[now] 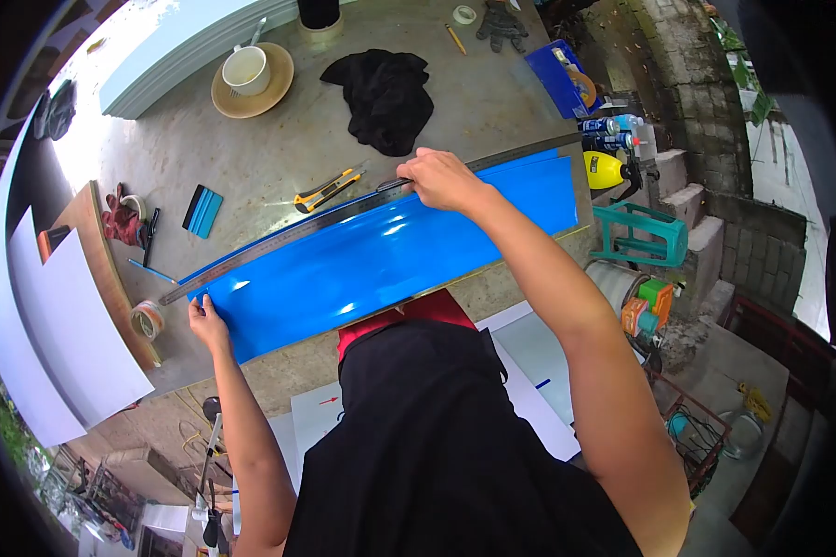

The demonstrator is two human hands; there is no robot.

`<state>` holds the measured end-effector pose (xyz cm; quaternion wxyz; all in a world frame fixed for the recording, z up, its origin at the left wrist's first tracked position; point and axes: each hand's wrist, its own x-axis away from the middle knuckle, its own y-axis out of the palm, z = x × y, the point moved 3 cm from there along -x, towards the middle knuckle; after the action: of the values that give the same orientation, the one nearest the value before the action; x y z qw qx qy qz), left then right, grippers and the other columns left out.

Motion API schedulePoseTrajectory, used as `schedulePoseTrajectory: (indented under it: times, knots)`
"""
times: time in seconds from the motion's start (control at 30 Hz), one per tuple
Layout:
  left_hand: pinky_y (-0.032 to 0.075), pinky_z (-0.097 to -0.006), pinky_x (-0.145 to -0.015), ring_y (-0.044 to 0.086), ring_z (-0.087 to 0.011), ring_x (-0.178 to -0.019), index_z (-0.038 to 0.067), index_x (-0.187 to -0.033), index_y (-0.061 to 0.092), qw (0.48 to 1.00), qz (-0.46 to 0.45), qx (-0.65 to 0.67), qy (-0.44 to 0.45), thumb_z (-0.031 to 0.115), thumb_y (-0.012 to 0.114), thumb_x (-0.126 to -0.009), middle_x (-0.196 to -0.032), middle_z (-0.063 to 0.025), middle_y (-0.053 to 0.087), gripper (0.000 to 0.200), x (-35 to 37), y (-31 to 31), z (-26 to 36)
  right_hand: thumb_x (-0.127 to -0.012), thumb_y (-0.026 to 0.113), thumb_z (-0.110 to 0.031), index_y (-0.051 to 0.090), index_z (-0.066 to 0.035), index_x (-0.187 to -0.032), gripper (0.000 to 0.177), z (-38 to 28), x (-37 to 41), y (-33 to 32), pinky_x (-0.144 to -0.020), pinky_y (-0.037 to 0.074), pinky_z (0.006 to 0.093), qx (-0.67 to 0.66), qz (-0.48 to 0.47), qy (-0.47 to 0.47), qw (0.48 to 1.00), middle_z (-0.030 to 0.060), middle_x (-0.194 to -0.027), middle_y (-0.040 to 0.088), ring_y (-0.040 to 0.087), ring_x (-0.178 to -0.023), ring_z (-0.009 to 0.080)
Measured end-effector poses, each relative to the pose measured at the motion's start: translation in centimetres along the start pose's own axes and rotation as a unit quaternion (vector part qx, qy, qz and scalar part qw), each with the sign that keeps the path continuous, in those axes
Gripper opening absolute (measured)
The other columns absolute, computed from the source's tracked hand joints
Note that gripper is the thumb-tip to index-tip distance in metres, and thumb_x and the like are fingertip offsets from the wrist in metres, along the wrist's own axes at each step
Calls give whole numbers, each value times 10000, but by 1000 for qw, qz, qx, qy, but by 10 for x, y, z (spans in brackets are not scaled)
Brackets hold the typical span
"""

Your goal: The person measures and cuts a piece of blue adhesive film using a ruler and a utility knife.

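Note:
A glossy blue plastic sheet [399,246] lies along the near edge of the table. A long metal ruler [293,237] runs along its far edge. My left hand [209,325] pinches the sheet's left corner, close to the ruler's end. My right hand [441,181] is closed around a slim dark tool [393,185] whose tip points left along the ruler; its exact kind is hard to make out. Just beyond the ruler rests a yellow-and-black utility knife [329,189]. A blue squeegee [202,211] and a blue pencil [151,270] lie farther left.
A roll of tape [147,319] stands by the left corner. Beyond are a black cloth [381,97], a white cup [247,71] on a plate, and a blue box [562,79]. A yellow spray bottle [604,171] and a green stool [641,234] are to the right.

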<state>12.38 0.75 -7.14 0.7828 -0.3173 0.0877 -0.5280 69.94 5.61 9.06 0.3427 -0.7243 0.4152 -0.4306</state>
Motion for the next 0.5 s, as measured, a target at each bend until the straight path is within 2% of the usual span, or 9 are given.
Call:
schedulePoseTrajectory:
  times: [0.17, 0.23, 0.27, 0.3, 0.37, 0.5]
  knots:
    - [519, -327, -808, 615, -143, -914, -22, -1260, 658, 1000, -5, -7, -9, 246, 709, -1058, -1044, -68, 698, 339, 2, 10, -7, -929, 757, -165, 744, -59, -963, 112, -15, 51, -32, -865, 534, 535, -51, -22, 28, 998, 184, -940, 705, 666, -998, 388]
    - [537, -359, -857, 654, -190, -965, -11, -1296, 649, 995, 37, -89, 7, 269, 711, -1053, -1068, -103, 709, 376, 5, 9, 7, -931, 760, -175, 755, -69, -994, 124, -14, 91, -35, -857, 521, 537, -108, -30, 46, 993, 192, -928, 687, 658, -999, 397]
    - [545, -422, -882, 678, -265, -992, 2, -1296, 657, 991, 61, -108, 44, 289, 704, -1047, -1073, -129, 712, 384, 4, 6, 7, -934, 760, -180, 762, -77, -1017, 132, -14, 114, -40, -861, 516, 528, -132, -32, 54, 989, 188, -926, 676, 655, -1002, 399]
    - [545, -422, -882, 678, -265, -992, 2, -1296, 657, 991, 58, -107, 48, 289, 704, -1047, -1073, -129, 712, 384, 10, 7, 15, -934, 760, -180, 762, -77, -1017, 132, -10, 139, -40, -861, 516, 528, -133, -28, 58, 989, 188, -926, 676, 655, -1002, 399]
    - [534, -475, -916, 670, -327, -1024, 17, -1300, 659, 924, 214, -315, 26, 294, 688, -1045, -1129, -163, 699, 378, 23, -1, 38, -910, 782, -157, 767, -69, -1042, 159, 0, 194, -40, -790, 488, 496, -185, 11, 80, 979, 157, -869, 637, 636, -907, 385]
    - [507, -494, -964, 636, -352, -1076, 8, -1326, 634, 930, 239, -278, 35, 309, 681, -1042, -1215, -196, 651, 417, 74, 17, 83, -921, 778, -187, 777, -77, -1095, 206, 33, 310, -23, -831, 509, 505, -235, 52, 126, 962, 176, -929, 689, 656, -962, 393]
